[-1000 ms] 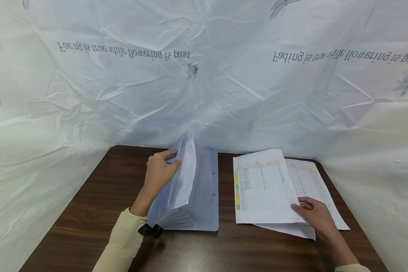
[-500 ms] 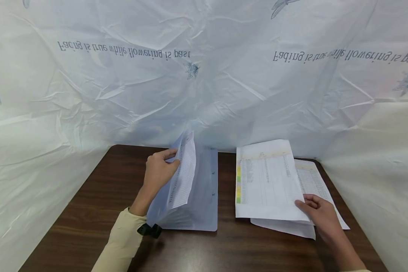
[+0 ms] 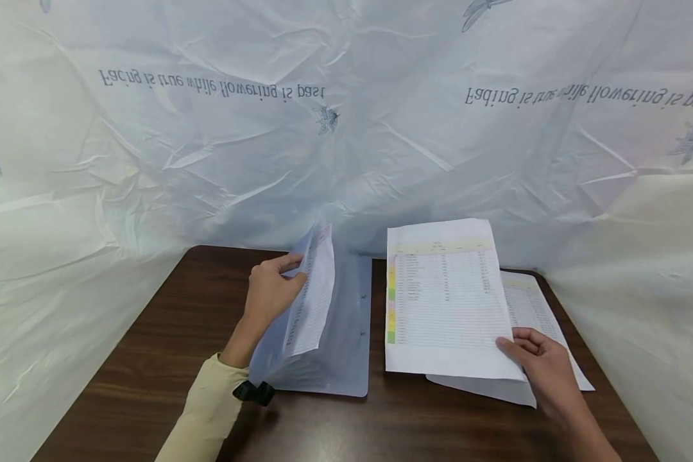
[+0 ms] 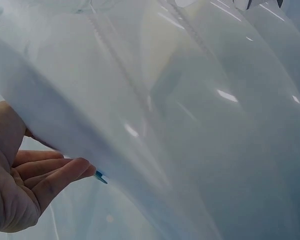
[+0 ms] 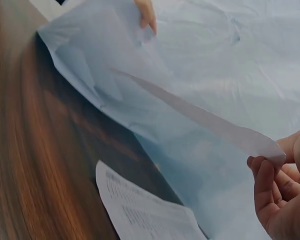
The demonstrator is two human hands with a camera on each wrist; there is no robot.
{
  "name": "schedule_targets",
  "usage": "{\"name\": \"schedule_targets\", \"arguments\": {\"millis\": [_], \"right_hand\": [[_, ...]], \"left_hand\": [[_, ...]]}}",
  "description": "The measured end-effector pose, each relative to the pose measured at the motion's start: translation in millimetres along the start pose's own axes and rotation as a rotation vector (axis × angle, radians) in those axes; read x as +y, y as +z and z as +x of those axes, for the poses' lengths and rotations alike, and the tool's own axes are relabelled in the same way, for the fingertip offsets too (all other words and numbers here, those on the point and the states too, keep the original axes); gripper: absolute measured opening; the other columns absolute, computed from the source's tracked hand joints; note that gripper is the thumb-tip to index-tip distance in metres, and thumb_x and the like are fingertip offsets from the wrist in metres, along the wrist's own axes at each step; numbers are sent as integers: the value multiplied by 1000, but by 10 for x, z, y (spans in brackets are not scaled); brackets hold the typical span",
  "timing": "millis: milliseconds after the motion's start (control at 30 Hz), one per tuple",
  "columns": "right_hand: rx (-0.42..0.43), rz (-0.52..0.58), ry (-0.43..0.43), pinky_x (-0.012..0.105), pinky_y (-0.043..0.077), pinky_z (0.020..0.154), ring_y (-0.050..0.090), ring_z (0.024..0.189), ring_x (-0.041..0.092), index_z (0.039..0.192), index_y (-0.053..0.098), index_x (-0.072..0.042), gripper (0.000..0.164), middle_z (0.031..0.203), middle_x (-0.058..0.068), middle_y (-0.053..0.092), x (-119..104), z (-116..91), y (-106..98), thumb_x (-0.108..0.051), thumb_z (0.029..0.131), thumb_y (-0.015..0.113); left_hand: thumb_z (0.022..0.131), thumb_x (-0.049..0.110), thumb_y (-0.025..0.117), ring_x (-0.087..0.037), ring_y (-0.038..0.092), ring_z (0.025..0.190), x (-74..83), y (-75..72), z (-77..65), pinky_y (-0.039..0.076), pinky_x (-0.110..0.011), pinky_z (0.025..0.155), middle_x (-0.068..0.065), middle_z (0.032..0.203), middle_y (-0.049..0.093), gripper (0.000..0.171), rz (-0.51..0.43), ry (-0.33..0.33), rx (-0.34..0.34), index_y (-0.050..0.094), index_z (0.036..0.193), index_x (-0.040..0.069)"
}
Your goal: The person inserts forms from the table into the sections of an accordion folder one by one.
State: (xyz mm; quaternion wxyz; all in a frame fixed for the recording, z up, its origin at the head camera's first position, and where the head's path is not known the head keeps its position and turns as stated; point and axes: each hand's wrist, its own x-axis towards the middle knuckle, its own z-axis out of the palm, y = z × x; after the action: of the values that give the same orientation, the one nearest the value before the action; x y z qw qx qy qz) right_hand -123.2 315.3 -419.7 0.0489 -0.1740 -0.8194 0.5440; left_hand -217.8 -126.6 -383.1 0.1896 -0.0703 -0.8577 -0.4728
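Observation:
My left hand (image 3: 274, 289) pinches the raised cover of a translucent bluish plastic folder (image 3: 353, 359) between thumb and fingers. A printed sheet (image 3: 314, 301) leans against that cover, inside the folder. In the left wrist view the clear plastic cover (image 4: 200, 115) fills most of the picture. At the right, my right hand (image 3: 543, 369) pinches another printed sheet (image 3: 447, 314) by its lower right corner. This sheet has coloured blocks down its left side and is raised, its near edge over more paper. The right wrist view shows it nearly edge-on, fingertips and thumb at the corner (image 5: 265, 150).
Beneath the held sheet, further printed sheets (image 3: 534, 308) lie on the dark wooden table (image 3: 167, 346). A crumpled whitish plastic curtain (image 3: 381, 160) with lettering closes off the back and both sides. A black wrist device (image 3: 256, 393) sits at the left sleeve.
The right hand's sheet has lifted, straightened and shifted slightly left towards the folder, uncovering more of the paper under it. My left hand and the folder cover have stayed almost still.

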Motion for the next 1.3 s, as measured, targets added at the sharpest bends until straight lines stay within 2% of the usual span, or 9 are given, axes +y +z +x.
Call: {"name": "schedule_targets", "arguments": {"millis": [233,600,933,1300], "right_hand": [[-34,155,-27,24,56,66,69,77,8,119,59,10,39,84,-7,73,-105,-95,98,-12,92,76],[-73,276,-54,25,57,68,70,80,10,120,58,10,40,88,-5,73,-268,-167,253,-12,92,76],[-61,277,-93,24,58,70,72,82,11,122,56,13,39,90,-4,74,-324,-219,460,-10,95,72],[-47,316,-52,23,57,73,72,85,10,120,58,12,33,89,-2,75,-370,-280,621,-6,95,71]], "left_hand": [[86,10,65,-28,77,79,-12,-3,-6,60,-43,65,-19,109,76,40,-2,9,-1,74,124,5],[87,12,64,-28,77,79,-13,-5,-8,60,-41,63,-19,111,75,40,-17,6,3,74,125,5],[86,12,65,-25,76,76,-19,2,-8,60,-41,62,-17,110,76,39,-20,-4,14,75,124,8],[85,11,65,-25,77,77,-22,17,-5,60,-42,63,-16,109,76,40,-9,-13,30,76,123,9]]}}
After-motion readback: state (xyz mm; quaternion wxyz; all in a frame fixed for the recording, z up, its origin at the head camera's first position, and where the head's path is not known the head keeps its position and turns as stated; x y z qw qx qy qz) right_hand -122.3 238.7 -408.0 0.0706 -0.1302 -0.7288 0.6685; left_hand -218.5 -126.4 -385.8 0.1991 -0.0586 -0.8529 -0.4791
